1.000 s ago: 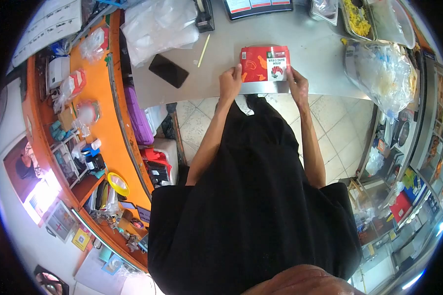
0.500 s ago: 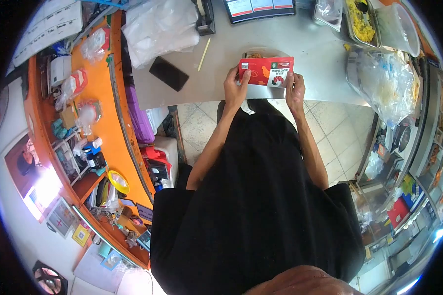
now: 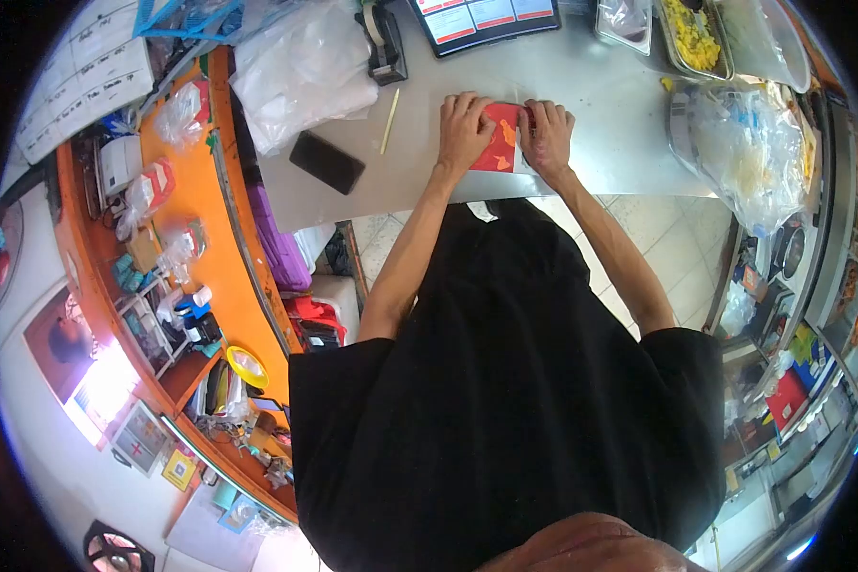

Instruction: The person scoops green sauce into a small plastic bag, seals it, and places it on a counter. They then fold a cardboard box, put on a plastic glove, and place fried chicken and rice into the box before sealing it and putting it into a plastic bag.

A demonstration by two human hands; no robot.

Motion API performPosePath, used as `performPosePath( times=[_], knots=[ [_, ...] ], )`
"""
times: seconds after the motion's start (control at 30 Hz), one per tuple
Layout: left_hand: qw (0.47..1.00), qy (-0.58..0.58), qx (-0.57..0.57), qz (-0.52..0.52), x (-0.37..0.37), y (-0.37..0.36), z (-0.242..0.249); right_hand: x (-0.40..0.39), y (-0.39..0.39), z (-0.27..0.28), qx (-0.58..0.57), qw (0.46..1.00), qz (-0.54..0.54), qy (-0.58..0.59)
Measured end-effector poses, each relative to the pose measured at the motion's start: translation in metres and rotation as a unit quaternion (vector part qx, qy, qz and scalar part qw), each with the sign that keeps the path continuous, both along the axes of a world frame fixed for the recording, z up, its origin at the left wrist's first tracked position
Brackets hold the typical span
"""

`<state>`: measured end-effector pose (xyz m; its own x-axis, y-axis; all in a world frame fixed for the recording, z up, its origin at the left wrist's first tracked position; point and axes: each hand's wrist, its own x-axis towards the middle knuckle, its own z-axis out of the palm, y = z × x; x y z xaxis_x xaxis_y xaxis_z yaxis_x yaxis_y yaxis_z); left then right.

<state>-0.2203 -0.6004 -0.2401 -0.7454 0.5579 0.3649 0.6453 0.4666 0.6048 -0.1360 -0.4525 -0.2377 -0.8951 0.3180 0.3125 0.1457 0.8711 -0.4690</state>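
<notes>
On the metal table, near its front edge, lies a red printed packet. My left hand rests over its left side with the fingers bent round the far edge. Over the right side is my right hand, its fingers curled on the far edge too. Both hands grip the packet, and its middle shows between them. Whatever is inside it is hidden.
A black phone, a thin yellow stick, plastic bags and a tape dispenser lie left. Behind is a tablet. At the right are a tray of yellow food and a filled clear bag.
Both hands have moved from the packet's near sides up over its top and far edge. The packet's printed lettering and white part are now mostly covered. The view has shifted slightly.
</notes>
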Motion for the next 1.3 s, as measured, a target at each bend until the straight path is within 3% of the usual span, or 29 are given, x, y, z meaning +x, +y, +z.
performPosePath(
  times=[0.17,0.27,0.37,0.43,0.47,0.53,0.6,0.63,0.7,0.73,0.77,0.83,0.87,0.93,0.97,1.03,1.07,1.1,1.17,1.2,1.27,1.3],
  knots=[
    [0.999,0.022,0.007,0.031,-0.001,0.002,-0.008,0.001,0.005,-0.009,0.005,0.999,0.034,-0.017],
    [0.998,0.057,0.001,0.032,0.003,-0.001,-0.006,0.01,0.003,-0.008,-0.03,0.998,0.026,0.052],
    [0.998,0.057,-0.008,0.036,0.002,0.0,-0.001,0.01,-0.003,-0.001,0.033,0.999,-0.025,0.031],
    [0.998,0.03,-0.026,0.04,0.003,0.006,-0.004,-0.001,0.006,-0.004,0.081,0.992,-0.008,0.101],
    [0.999,0.031,-0.033,0.019,0.003,0.014,-0.008,0.004,0.007,-0.024,-0.151,0.988,-0.019,-0.023],
    [0.999,0.03,-0.043,0.008,0.007,0.011,0.003,0.0,0.003,-0.016,-0.19,0.981,-0.027,0.012],
    [0.966,-0.1,-0.193,-0.14,0.023,0.0,0.027,-0.012,-0.002,-0.005,-0.24,0.97,-0.03,0.038],
    [0.967,-0.098,-0.195,-0.131,0.021,-0.004,0.025,-0.022,-0.005,0.0,-0.252,0.967,-0.014,0.028],
    [0.933,-0.02,-0.305,-0.191,0.025,-0.01,0.013,-0.05,-0.029,0.007,-0.092,0.992,0.04,0.078],
    [0.958,-0.023,-0.212,-0.194,0.028,-0.012,-0.007,-0.07,-0.05,-0.001,-0.224,0.966,0.083,0.096],
    [0.957,-0.027,-0.215,-0.194,0.034,-0.011,-0.004,-0.098,-0.071,-0.011,-0.349,0.922,0.119,0.115],
    [0.968,-0.163,-0.127,-0.139,0.031,-0.009,0.018,-0.145,-0.108,-0.008,-0.366,0.929,0.028,0.037],
    [0.951,-0.211,-0.156,-0.163,0.022,-0.011,0.046,-0.165,-0.117,-0.009,-0.37,0.928,0.028,0.039],
    [0.959,-0.204,-0.122,-0.155,0.025,-0.013,0.031,-0.191,-0.128,-0.007,-0.582,0.809,-0.02,-0.082],
    [0.967,-0.196,-0.082,-0.144,0.027,-0.011,0.021,-0.194,-0.127,-0.004,-0.582,0.808,-0.021,-0.082],
    [0.975,-0.15,-0.089,-0.136,0.033,-0.012,0.01,-0.19,-0.126,0.004,-0.689,0.71,-0.069,-0.124],
    [0.983,-0.094,-0.093,-0.128,0.033,-0.014,0.006,-0.173,-0.13,0.007,-0.653,0.751,-0.027,-0.095],
    [0.984,-0.089,-0.09,-0.123,0.027,-0.012,-0.002,-0.172,-0.136,-0.007,-0.651,0.753,-0.02,-0.094],
    [0.977,0.041,-0.179,-0.105,0.034,-0.009,-0.016,-0.147,-0.147,-0.056,-0.547,0.836,-0.023,-0.038],
    [0.981,-0.037,-0.147,-0.124,0.031,-0.015,0.017,-0.139,-0.142,-0.061,-0.544,0.837,-0.036,-0.043],
    [0.984,-0.001,-0.138,-0.116,0.027,-0.015,0.005,-0.158,-0.145,-0.061,-0.296,0.937,-0.131,-0.134],
    [0.986,0.027,-0.125,-0.108,0.031,-0.014,0.001,-0.156,-0.143,-0.056,-0.295,0.935,-0.142,-0.133]
  ],
)
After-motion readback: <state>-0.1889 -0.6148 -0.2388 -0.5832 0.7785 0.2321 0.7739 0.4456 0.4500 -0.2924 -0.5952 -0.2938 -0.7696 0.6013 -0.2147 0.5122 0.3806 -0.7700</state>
